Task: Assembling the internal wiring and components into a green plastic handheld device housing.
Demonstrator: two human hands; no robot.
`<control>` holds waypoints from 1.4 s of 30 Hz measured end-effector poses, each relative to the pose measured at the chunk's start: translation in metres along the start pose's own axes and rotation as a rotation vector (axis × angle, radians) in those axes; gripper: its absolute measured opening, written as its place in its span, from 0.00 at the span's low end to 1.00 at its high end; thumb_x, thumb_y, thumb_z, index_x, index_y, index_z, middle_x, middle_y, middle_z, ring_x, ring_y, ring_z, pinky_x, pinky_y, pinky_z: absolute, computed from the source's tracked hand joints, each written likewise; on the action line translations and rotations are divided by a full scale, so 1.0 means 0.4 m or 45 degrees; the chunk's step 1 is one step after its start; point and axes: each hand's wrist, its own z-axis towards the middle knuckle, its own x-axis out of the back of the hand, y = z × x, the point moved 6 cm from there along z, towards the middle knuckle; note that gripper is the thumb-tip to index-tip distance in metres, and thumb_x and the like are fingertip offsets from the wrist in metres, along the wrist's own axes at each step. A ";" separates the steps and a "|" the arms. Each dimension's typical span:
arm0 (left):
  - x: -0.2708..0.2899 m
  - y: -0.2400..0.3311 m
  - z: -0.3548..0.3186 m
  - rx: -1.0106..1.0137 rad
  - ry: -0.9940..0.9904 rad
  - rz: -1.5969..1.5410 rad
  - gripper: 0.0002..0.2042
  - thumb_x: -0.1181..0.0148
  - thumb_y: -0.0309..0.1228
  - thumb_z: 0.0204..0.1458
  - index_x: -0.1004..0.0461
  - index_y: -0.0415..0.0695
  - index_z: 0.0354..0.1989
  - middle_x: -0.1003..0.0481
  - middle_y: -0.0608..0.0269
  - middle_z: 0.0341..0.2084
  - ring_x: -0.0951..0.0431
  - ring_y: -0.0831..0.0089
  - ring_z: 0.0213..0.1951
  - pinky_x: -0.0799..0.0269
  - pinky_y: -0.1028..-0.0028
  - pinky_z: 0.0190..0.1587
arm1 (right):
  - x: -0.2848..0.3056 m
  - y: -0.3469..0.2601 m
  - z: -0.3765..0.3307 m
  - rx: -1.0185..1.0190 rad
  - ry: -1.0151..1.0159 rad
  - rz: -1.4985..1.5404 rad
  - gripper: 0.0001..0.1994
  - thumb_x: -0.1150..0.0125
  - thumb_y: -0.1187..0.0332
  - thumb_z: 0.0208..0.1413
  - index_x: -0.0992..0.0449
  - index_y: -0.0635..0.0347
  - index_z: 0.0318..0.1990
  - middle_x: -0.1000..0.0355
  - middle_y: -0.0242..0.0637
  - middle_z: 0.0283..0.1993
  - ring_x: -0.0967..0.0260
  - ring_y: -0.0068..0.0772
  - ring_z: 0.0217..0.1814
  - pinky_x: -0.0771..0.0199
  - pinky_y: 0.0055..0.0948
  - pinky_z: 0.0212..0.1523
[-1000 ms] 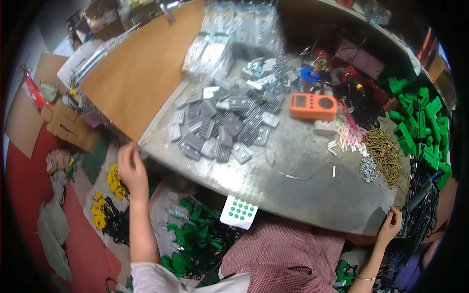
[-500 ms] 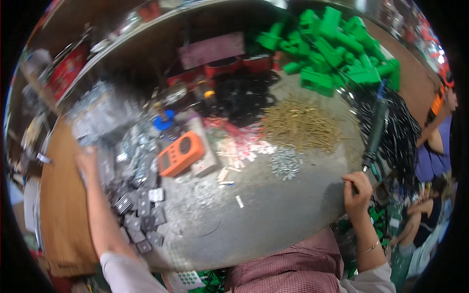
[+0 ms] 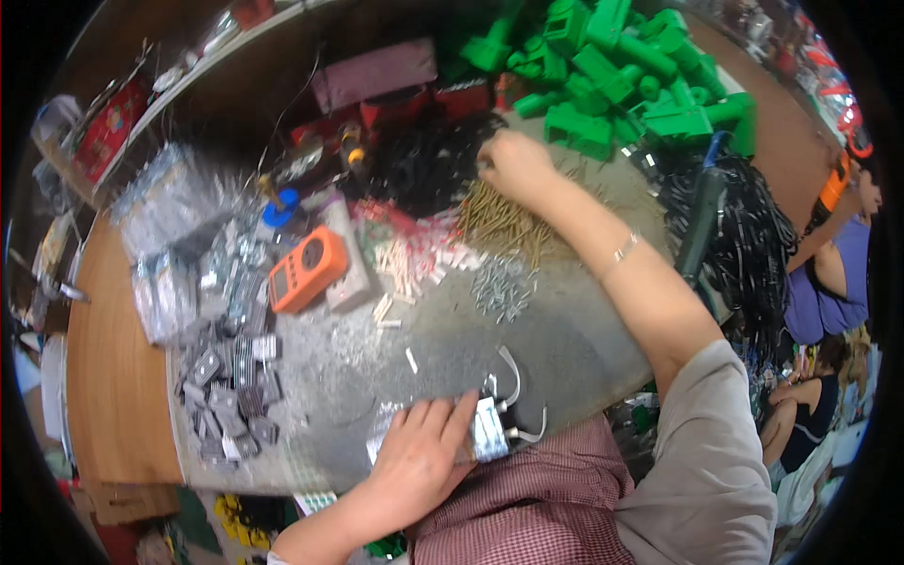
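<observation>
At the bench's near edge, my left hand lies over a shiny silver flat part with white leads, its fingers closed over it. Clear plastic shows beside that hand. My right hand reaches across to the far side, between a heap of black pieces and a pile of long brass-coloured screws. Its fingertips are bent together at the edge of the black heap; whatever they hold, if anything, is too small to make out. Short silver screws lie nearer, below the brass pile.
An orange handheld meter stands left of small white pieces. Grey blocks and plastic-bagged parts fill the left side. Green plastic housings are heaped at the back right. A dark power screwdriver hangs beside black leads.
My left hand has come from the bagged parts to the near edge, where the silver part now lies under it. My right hand has moved from below the screwdriver to the black heap.
</observation>
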 end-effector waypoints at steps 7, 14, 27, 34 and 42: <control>0.013 -0.101 -0.016 0.376 0.171 -0.153 0.26 0.29 0.38 0.46 0.30 0.36 0.50 0.28 0.48 0.45 0.29 0.49 0.49 0.32 0.60 0.51 | -0.055 -0.031 0.036 0.096 -0.146 -0.150 0.09 0.35 0.62 0.47 0.18 0.54 0.35 0.24 0.39 0.42 0.26 0.43 0.51 0.23 0.42 0.49; 0.118 -0.230 0.039 0.247 0.609 -0.173 0.12 0.46 0.18 0.54 0.28 0.37 0.47 0.25 0.51 0.43 0.24 0.60 0.47 0.30 0.66 0.52 | 0.100 -0.021 -0.080 0.325 0.444 0.276 0.08 0.36 0.62 0.51 0.23 0.56 0.32 0.28 0.36 0.37 0.26 0.41 0.39 0.25 0.37 0.38; 0.013 -0.165 -0.166 0.503 0.306 -0.242 0.05 0.40 0.22 0.53 0.21 0.37 0.36 0.24 0.52 0.30 0.22 0.54 0.33 0.26 0.65 0.37 | 0.154 -0.131 -0.561 -0.459 -0.058 1.252 0.07 0.47 0.70 0.66 0.27 0.66 0.40 0.29 0.30 0.27 0.34 0.14 0.22 0.35 0.15 0.23; 0.039 -0.121 -0.059 0.233 0.528 0.083 0.18 0.35 0.30 0.51 0.25 0.41 0.50 0.26 0.53 0.48 0.25 0.53 0.49 0.28 0.63 0.49 | 0.156 -0.135 -0.569 -0.602 0.075 1.389 0.07 0.49 0.72 0.67 0.28 0.69 0.45 0.23 0.37 0.35 0.25 0.22 0.31 0.26 0.20 0.34; -0.074 0.071 0.100 0.045 0.237 0.047 0.26 0.27 0.40 0.39 0.27 0.40 0.45 0.27 0.55 0.43 0.27 0.56 0.48 0.34 0.61 0.52 | 0.159 -0.131 -0.559 -0.580 0.016 1.376 0.08 0.47 0.71 0.67 0.28 0.68 0.45 0.22 0.37 0.37 0.23 0.23 0.34 0.26 0.19 0.33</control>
